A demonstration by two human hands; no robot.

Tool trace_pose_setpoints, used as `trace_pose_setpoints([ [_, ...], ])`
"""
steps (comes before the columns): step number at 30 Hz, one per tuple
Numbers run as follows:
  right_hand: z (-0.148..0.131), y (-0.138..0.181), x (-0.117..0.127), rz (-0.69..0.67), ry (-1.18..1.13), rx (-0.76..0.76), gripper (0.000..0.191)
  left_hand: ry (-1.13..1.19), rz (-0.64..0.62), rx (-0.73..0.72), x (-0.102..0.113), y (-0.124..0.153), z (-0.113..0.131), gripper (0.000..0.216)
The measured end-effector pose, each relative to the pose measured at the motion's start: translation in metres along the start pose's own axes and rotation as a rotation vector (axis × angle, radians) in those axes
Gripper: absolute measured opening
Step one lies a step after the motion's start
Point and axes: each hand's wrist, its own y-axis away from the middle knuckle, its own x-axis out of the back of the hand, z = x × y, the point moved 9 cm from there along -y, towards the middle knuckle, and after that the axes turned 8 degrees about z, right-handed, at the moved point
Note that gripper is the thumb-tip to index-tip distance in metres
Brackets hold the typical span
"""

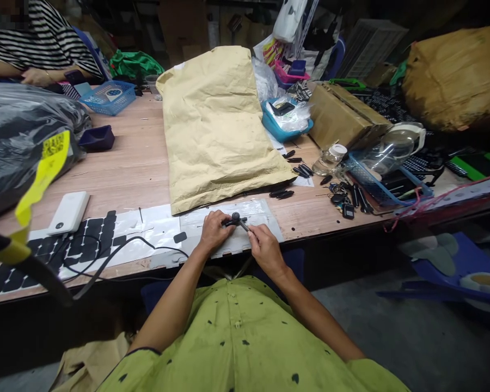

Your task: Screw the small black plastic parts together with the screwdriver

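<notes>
My left hand (pixel 214 231) is closed on a small black part (pixel 234 219) with a round knob, pressed against a clear plastic sheet (pixel 265 209) at the front edge of the wooden table (pixel 142 163). My right hand (pixel 264 247) pinches a thin dark tool (pixel 245 225) whose tip meets that part. Both hands rest close together on the sheet.
A big tan paper sack (pixel 216 125) lies behind the hands. Loose black parts (pixel 300 170), a blue basket (pixel 386 188) and a cardboard box (pixel 343 114) are to the right. On the left lie a white power bank (pixel 68 212), black pads (pixel 85 239), a cable and a black plastic bag (pixel 20 147). Another person (pixel 36 43) sits far left.
</notes>
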Motion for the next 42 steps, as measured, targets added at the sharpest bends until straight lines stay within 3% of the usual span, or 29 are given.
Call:
trace_pose_setpoints([
  [6, 0.043, -0.016, 0.024, 0.128, 0.317, -0.080, 0.026, 0.049, -0.019, -0.034, -0.002, 0.000, -0.003, 0.017],
  [10, 0.060, -0.019, 0.026, 0.186, 0.486, -0.049, 0.019, 0.045, -0.032, -0.032, -0.002, 0.001, -0.005, 0.028],
  [33, 0.063, -0.018, 0.011, 0.192, 0.572, -0.088, 0.018, 0.142, -0.084, 0.035, 0.010, -0.001, -0.003, 0.044],
  [36, 0.062, -0.018, 0.009, 0.184, 0.575, -0.087, 0.018, 0.237, -0.081, -0.006, 0.017, 0.016, 0.012, 0.046],
  [38, 0.061, -0.019, 0.009, 0.184, 0.572, -0.084, 0.018, 0.365, -0.127, -0.037, 0.017, 0.041, 0.026, 0.047],
  [42, 0.061, -0.018, 0.009, 0.187, 0.558, -0.090, 0.018, 0.631, -0.451, 0.111, -0.017, 0.107, 0.033, 0.043],
])
